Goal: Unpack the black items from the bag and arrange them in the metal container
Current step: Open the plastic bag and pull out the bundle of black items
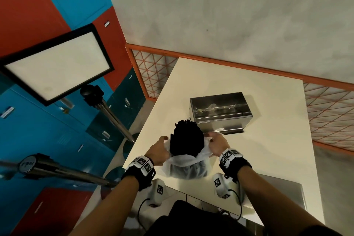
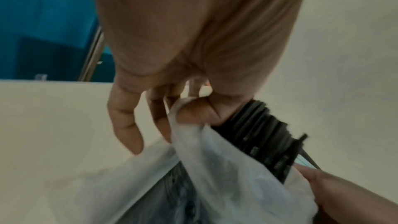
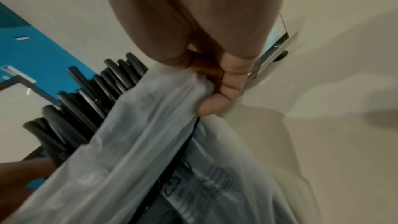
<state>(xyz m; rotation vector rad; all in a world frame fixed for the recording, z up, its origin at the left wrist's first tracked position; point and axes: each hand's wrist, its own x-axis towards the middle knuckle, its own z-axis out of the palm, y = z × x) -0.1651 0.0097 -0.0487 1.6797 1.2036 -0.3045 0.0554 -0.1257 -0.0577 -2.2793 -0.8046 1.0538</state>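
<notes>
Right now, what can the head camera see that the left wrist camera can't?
Only the head view shows the open metal container standing on the table just beyond the bag, plus a framed white panel on a stand and the orange mesh fence.

Only the left wrist view shows, close up, the left hand pinching the bag's edge with its thumb, other fingers loosely curled.

Both show the translucent white bag, the bundle of black items sticking out of it, and the right hand gripping the other side.
</notes>
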